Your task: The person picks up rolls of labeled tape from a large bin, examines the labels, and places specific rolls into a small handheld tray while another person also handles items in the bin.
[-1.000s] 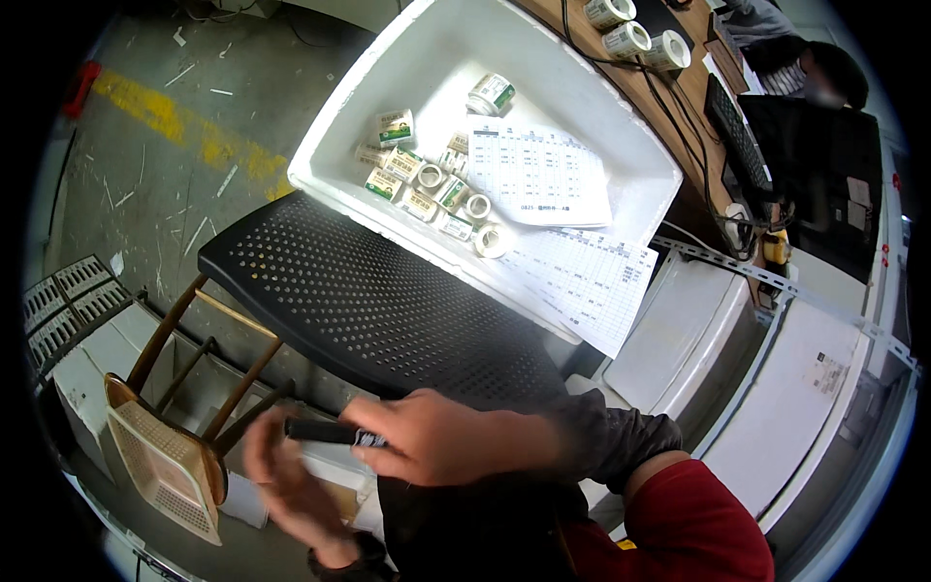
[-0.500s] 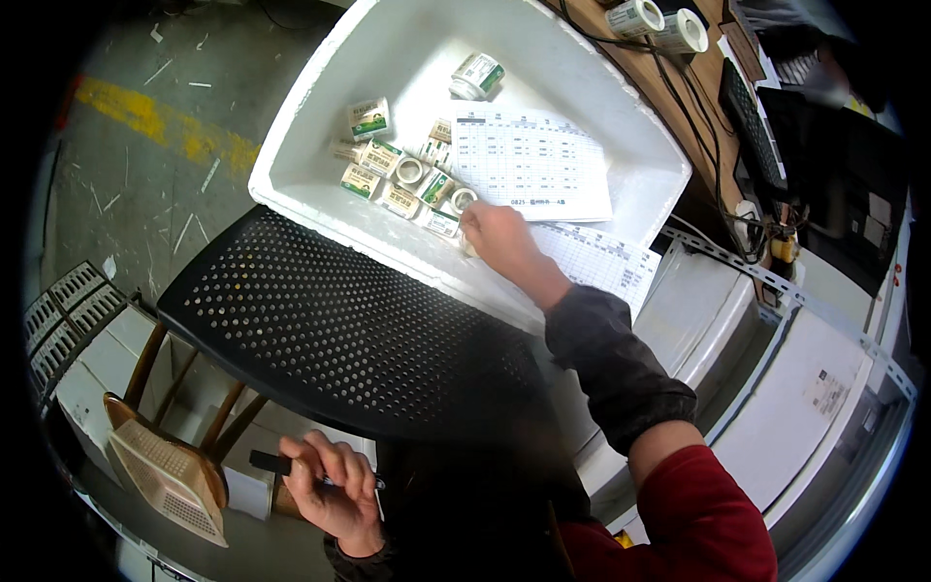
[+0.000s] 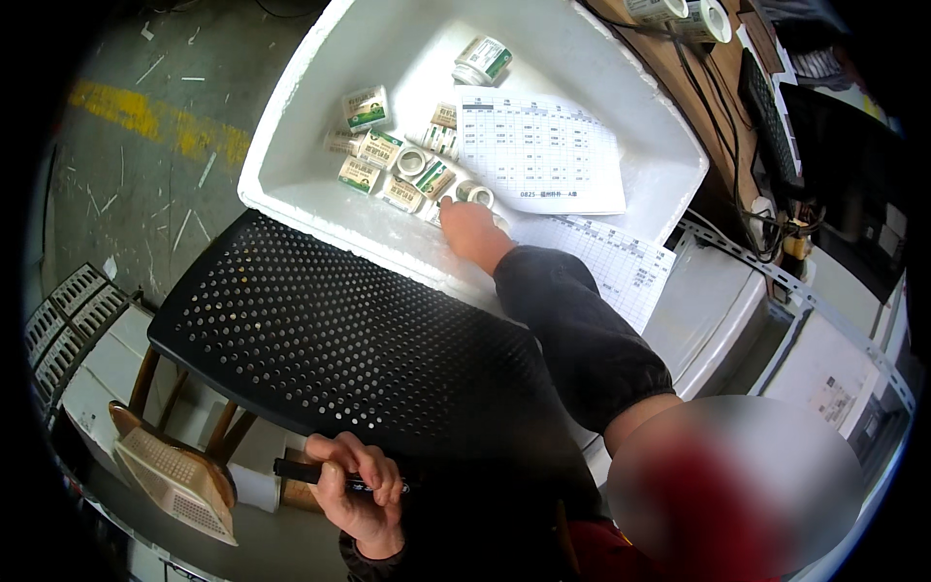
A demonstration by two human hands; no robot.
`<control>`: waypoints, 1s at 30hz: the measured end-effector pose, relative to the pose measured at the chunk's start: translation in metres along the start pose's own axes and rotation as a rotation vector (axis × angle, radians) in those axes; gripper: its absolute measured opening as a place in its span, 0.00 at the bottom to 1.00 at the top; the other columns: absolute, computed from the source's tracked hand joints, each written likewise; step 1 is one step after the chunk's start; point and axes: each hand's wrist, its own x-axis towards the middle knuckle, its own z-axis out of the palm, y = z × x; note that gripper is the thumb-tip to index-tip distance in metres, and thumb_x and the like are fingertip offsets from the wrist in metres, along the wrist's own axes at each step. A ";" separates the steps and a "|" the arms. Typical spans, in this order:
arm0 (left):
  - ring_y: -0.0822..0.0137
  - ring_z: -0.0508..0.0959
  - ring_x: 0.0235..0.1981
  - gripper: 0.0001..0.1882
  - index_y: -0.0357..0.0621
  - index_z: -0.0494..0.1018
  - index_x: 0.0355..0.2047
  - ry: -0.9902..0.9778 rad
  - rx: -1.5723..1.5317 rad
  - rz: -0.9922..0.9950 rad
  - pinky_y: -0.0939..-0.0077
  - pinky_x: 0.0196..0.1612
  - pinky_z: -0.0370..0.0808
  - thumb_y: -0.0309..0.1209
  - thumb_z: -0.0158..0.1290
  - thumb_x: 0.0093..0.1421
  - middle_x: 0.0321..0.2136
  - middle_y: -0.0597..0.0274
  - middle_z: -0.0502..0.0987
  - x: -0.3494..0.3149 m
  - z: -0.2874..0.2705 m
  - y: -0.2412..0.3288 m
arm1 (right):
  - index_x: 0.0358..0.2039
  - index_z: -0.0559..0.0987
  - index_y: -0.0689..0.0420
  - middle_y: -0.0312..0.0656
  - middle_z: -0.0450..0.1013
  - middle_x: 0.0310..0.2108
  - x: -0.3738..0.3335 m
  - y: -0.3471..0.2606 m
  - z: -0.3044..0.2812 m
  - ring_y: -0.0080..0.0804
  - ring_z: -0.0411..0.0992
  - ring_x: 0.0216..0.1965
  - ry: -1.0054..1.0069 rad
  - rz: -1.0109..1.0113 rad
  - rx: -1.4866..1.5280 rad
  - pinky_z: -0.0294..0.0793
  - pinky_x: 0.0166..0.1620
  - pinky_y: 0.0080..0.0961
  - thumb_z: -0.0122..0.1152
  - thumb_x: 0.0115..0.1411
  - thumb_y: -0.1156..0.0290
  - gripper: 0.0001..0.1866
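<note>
Two hands are at work: right hand [image 3: 468,228] reaches into the white foam box [image 3: 291,155], fingers curled down on a small white tape roll [image 3: 477,195] at the bottom, but if they pinch it or only touch, I cannot tell. Left hand [image 3: 357,488] is low, near the person's body, closed in a fist around a black marker [image 3: 308,472] held approx. level. The roll lies beside several green-and-white small cartons [image 3: 367,107] and just next to a printed sheet [image 3: 539,155], w/ a black perforated chair seat [image 3: 330,339] in front of the box.
</note>
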 end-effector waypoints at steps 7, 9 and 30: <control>0.80 0.54 0.06 0.12 0.44 0.58 0.27 0.072 0.145 0.033 0.89 0.05 0.52 0.36 0.45 0.63 0.15 0.64 0.60 -0.004 0.003 -0.003 | 0.40 0.72 0.61 0.51 0.75 0.33 0.006 0.012 -0.014 0.46 0.75 0.37 -0.022 -0.058 0.070 0.74 0.40 0.38 0.50 0.52 0.79 0.13; 0.80 0.54 0.05 0.12 0.44 0.58 0.27 0.080 0.147 0.039 0.89 0.05 0.53 0.35 0.45 0.63 0.14 0.64 0.59 -0.003 0.005 -0.003 | 0.40 0.71 0.62 0.52 0.75 0.34 0.007 0.017 -0.013 0.47 0.75 0.39 -0.055 -0.041 0.134 0.73 0.42 0.38 0.50 0.52 0.81 0.13; 0.75 0.58 0.05 0.09 0.42 0.58 0.27 0.113 0.300 0.075 0.85 0.05 0.58 0.30 0.46 0.60 0.14 0.60 0.62 -0.005 0.008 -0.007 | 0.60 0.62 0.57 0.45 0.74 0.32 0.022 0.031 -0.031 0.30 0.73 0.25 -0.486 0.000 0.382 0.73 0.31 0.27 0.53 0.51 0.73 0.33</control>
